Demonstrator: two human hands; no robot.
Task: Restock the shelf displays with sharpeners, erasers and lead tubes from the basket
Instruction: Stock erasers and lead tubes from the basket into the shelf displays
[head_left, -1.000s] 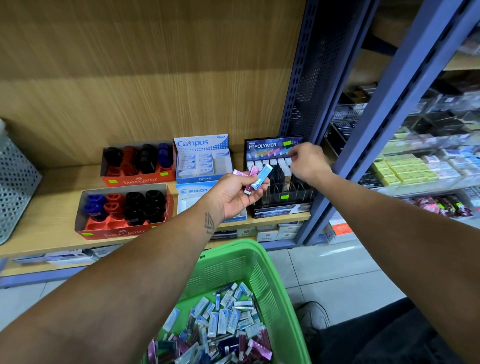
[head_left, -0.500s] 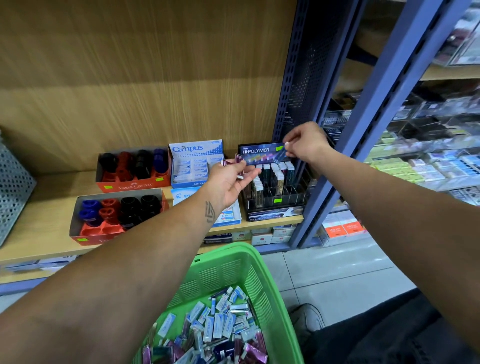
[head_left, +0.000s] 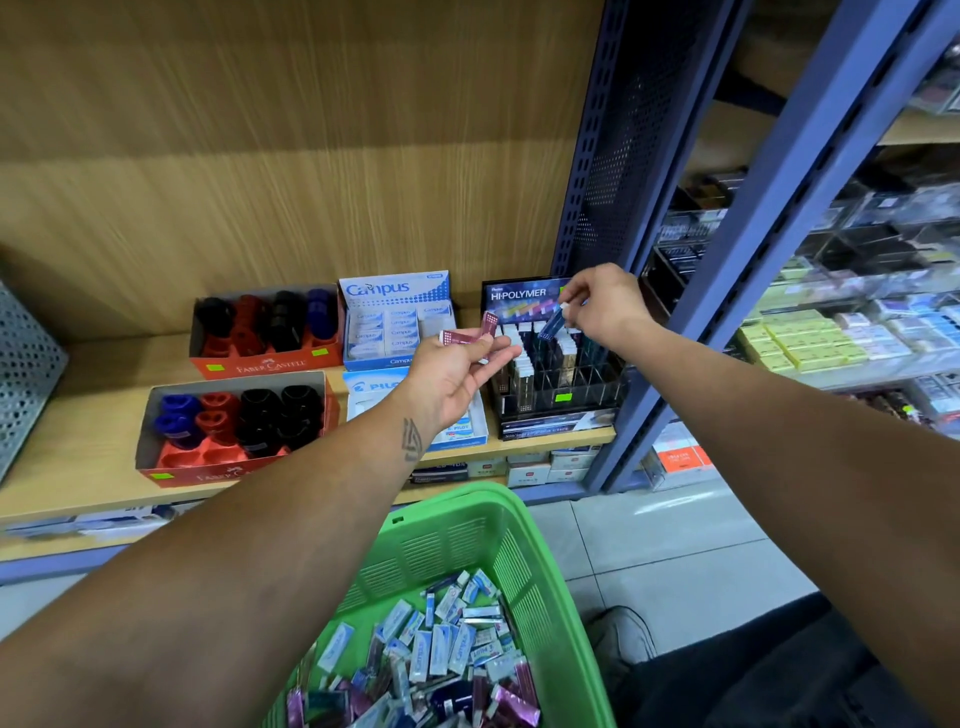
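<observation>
Right hand (head_left: 605, 306): fingers pinch one blue lead tube (head_left: 551, 322), held tilted just above the rack (head_left: 558, 374) marked HI-POLYMER.
Left hand (head_left: 457, 369): palm up, fingers curled round two pink lead tubes (head_left: 470, 332), just left of the rack, over the Pilot box (head_left: 457, 423).
Rack: black, divided into slots, partly filled with upright tubes; stands at the right end of the wooden shelf (head_left: 78, 452).
Campus box (head_left: 397, 319): erasers in rows, behind the Pilot box.
Two red Faber-Castell trays (head_left: 234, 431): black, red and blue sharpeners, left of the erasers.
Green basket (head_left: 467, 545): below the arms, holding loose erasers and lead tubes.
</observation>
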